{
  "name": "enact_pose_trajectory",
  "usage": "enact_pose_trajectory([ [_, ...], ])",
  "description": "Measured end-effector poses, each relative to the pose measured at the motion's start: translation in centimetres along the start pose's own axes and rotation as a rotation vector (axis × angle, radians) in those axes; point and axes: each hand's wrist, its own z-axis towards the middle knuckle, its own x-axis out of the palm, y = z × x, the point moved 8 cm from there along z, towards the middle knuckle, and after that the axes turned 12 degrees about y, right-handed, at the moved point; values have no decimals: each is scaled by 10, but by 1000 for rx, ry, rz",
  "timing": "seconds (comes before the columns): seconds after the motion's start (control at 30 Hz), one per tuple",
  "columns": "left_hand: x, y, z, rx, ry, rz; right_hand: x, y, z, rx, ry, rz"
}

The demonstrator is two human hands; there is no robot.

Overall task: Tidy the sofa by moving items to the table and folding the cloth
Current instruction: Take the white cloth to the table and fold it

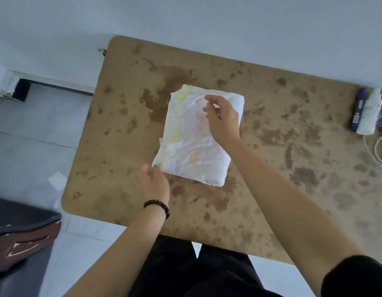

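A white cloth (192, 144) with faint yellow and orange marks lies folded into a thick rectangle in the middle of the brown mottled table (271, 146). My right hand (223, 117) hovers over the cloth's far right part, fingers loosely spread and holding nothing. My left hand (154, 182), with a dark bead bracelet at the wrist, is open just beside the cloth's near left corner, fingertips at its edge. The dark sofa (18, 236) shows at the lower left.
At the table's right edge lie a dark blue tube (357, 109), a white bottle (371, 111) and a white cable (378, 146). A brown patterned cushion (25, 243) rests on the sofa. Pale tiled floor lies to the left; a white wall runs behind the table.
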Motion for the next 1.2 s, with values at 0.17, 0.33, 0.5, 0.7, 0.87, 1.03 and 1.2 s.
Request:
enact_pose_trajectory([
  [0.17, 71, -59, -1, 813, 127, 1028, -17, -21, -19, -189, -73, -705],
  [0.33, 89, 2, 42, 582, 313, 1347, 10, -87, 9, 166, 238, -887],
  [0.5, 66, -12, 33, 592, 406, 963, 1, -72, -2, 82, 115, -651],
  [0.7, 75, -61, 74, 190, 292, 715, -17, -106, -58, 486, -33, -228],
  [0.87, 109, -65, 70, 382, 337, 822, 3, -107, -61, 374, 2, -266],
  [1.03, 93, -68, 60, 362, 489, 403, 8, -91, -56, 284, 75, 30],
  [1.2, 62, -86, 43, 262, 466, 202, -5, -62, -63, 267, 100, 223],
])
